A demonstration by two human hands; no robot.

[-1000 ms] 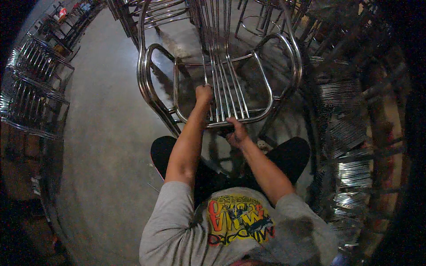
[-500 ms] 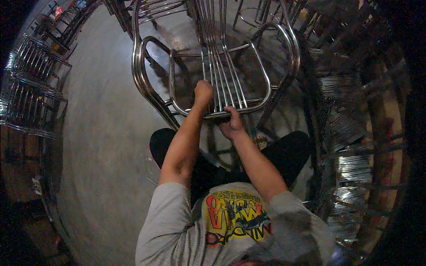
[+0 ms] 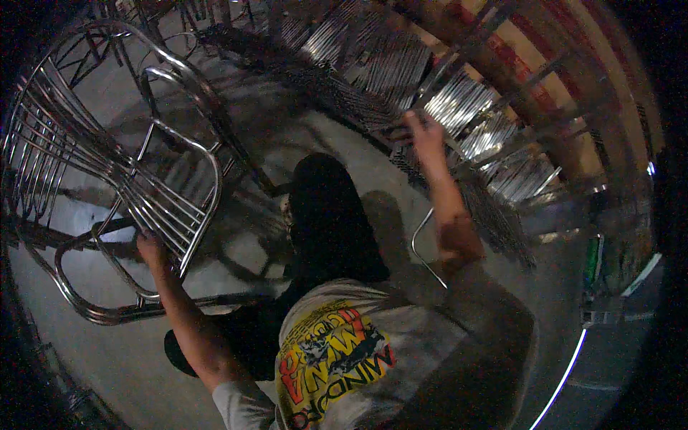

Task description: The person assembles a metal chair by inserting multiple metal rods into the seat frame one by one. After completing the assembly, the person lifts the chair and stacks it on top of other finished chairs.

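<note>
A shiny tubular metal chair frame [image 3: 208, 172] stands at the left, its seat and back made of long thin rods. My left hand [image 3: 150, 247] is closed at the seat's near-left side, round an outer seat rod [image 3: 132, 204]; its fingertips are partly hidden. Off to the right, my right hand [image 3: 428, 136] reaches out with fingers apart, holding nothing that I can see. Closest to it lie a dark strip of stacked thin metal pieces [image 3: 358, 104] and bright bundles of metal rods [image 3: 459, 104].
A bent thin metal tube [image 3: 423, 251] lies on the floor beside my right forearm. Brown and red boards [image 3: 527, 43] run behind the rod bundles. Farther right is a green object [image 3: 592, 258]. My knee [image 3: 326, 193] rises between the chair frame and the rods.
My view has swung right, so the chair frame now appears at the left. My right hand has left the seat's front edge and stretched toward the rod bundles. My left hand stays at the seat.
</note>
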